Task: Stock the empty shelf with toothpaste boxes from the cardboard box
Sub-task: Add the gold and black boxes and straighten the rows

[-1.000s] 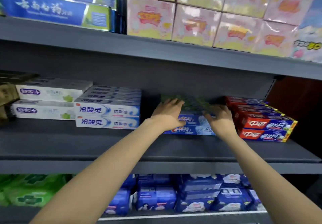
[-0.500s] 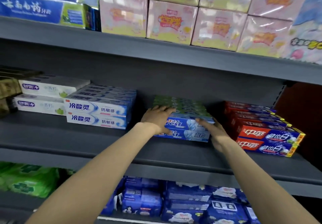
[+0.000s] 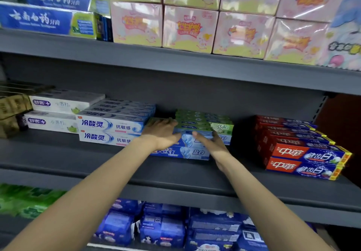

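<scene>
Blue toothpaste boxes mid-shelf; left hand, right hand flat against stack.

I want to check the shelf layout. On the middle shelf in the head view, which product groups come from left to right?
White toothpaste boxes with purple logos → white-and-blue toothpaste boxes → blue and green toothpaste boxes under both hands → red-and-blue toothpaste boxes.

Readable stuff: the blue boxes mid-frame say "Crest" plus 盐白. The white-and-blue boxes left of them read 冷酸灵 and 抗敏感. The far-left white boxes say 舒客+. The red boxes at right show 中华 and 健齿白. The blue boxes at upper left read 云南白药牙膏. The pink packs' lettering up top is too blurry.
</scene>
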Demonstrator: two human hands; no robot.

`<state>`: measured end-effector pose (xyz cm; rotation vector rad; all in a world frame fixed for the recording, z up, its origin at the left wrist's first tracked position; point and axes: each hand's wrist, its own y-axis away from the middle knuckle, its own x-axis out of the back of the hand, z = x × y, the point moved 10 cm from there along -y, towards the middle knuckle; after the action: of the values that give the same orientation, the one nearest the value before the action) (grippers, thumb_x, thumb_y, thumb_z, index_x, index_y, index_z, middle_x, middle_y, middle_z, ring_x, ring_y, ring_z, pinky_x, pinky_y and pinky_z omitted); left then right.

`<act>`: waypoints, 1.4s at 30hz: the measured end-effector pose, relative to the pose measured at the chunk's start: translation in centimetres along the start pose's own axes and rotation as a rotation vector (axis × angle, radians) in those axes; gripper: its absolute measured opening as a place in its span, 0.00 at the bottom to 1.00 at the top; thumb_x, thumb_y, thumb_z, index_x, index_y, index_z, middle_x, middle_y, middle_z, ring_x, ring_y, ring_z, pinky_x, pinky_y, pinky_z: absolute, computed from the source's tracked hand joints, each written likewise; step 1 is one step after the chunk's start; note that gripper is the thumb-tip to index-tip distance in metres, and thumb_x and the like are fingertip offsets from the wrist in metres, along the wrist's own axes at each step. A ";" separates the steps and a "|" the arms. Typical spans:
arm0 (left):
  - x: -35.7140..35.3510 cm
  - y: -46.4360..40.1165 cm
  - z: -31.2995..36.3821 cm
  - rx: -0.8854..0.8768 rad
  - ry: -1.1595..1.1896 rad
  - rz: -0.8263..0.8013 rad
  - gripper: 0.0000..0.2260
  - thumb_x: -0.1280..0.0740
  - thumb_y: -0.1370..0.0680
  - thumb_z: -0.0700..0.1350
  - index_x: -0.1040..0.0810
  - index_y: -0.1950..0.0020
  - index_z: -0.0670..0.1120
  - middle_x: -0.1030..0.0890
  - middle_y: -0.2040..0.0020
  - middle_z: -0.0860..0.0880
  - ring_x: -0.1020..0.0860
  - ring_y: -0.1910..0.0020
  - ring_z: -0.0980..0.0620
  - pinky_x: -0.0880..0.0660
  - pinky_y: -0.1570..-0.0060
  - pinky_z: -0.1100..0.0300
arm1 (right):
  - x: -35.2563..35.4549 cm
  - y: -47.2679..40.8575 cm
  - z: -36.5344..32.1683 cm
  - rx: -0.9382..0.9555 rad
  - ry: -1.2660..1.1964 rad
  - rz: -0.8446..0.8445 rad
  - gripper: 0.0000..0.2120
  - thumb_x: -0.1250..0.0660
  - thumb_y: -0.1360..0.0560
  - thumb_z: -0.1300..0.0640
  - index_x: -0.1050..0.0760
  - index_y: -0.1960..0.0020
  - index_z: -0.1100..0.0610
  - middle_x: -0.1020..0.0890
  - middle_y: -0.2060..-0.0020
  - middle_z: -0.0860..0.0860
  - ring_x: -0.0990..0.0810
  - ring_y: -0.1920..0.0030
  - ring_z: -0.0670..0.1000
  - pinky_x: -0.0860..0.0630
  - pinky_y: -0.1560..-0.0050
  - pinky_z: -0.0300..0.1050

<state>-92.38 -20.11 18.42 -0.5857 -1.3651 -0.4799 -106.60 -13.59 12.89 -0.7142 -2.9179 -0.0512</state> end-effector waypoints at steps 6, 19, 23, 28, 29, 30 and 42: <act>1.8 -1.4 3.5 -0.042 0.110 0.130 0.20 0.48 0.18 0.55 0.30 0.31 0.48 0.30 0.30 0.46 0.32 0.33 0.44 0.36 0.36 0.54 | 6.9 0.8 -2.8 0.239 0.188 0.413 0.15 0.33 0.25 0.54 0.24 0.42 0.62 0.22 0.46 0.58 0.25 0.41 0.58 0.32 0.46 0.42; -1.5 -5.5 2.1 0.000 0.137 -0.023 0.29 0.48 0.22 0.65 0.47 0.23 0.58 0.46 0.22 0.52 0.46 0.24 0.46 0.49 0.28 0.48 | 8.5 -7.2 2.2 -0.005 -0.049 0.232 0.29 0.35 0.26 0.43 0.33 0.31 0.57 0.24 0.36 0.57 0.24 0.39 0.58 0.30 0.34 0.55; -1.0 -5.3 2.6 -0.031 0.122 0.018 0.27 0.49 0.21 0.63 0.43 0.24 0.57 0.43 0.23 0.52 0.43 0.25 0.48 0.46 0.28 0.50 | 8.7 -9.0 3.7 -0.026 -0.134 0.226 0.21 0.36 0.27 0.44 0.26 0.41 0.55 0.20 0.42 0.61 0.20 0.48 0.60 0.26 0.41 0.58; -1.0 -5.2 2.5 -0.031 0.134 0.011 0.26 0.48 0.21 0.63 0.39 0.25 0.55 0.40 0.23 0.52 0.42 0.25 0.47 0.43 0.29 0.50 | 9.4 -10.2 4.6 -0.070 -0.122 0.241 0.31 0.39 0.37 0.37 0.27 0.41 0.54 0.21 0.44 0.59 0.20 0.51 0.60 0.24 0.49 0.53; -0.9 -5.2 2.5 -0.029 0.132 0.022 0.26 0.48 0.21 0.63 0.37 0.25 0.54 0.38 0.24 0.51 0.40 0.26 0.46 0.42 0.30 0.50 | 8.8 -9.0 3.8 -0.078 -0.124 0.246 0.26 0.41 0.30 0.40 0.26 0.41 0.56 0.20 0.48 0.59 0.20 0.55 0.58 0.24 0.52 0.51; -0.8 -5.3 2.4 -0.023 0.132 0.036 0.25 0.47 0.21 0.62 0.35 0.27 0.53 0.36 0.25 0.49 0.38 0.27 0.46 0.40 0.32 0.50 | 8.3 -8.2 3.3 -0.085 -0.133 0.245 0.21 0.44 0.25 0.42 0.26 0.44 0.57 0.19 0.53 0.58 0.20 0.58 0.57 0.24 0.54 0.49; -0.4 -5.4 0.5 -0.037 0.178 -0.035 0.21 0.47 0.18 0.55 0.31 0.29 0.48 0.33 0.28 0.47 0.34 0.30 0.47 0.37 0.35 0.57 | 0.7 -5.9 0.6 -0.174 -0.267 -0.135 0.39 0.60 0.26 0.29 0.26 0.40 0.55 0.18 0.53 0.56 0.20 0.50 0.56 0.26 0.47 0.50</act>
<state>-96.24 -23.89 18.61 -0.5374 -1.2003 -0.5731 -110.05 -18.49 12.43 -0.5862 -3.2461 -0.2443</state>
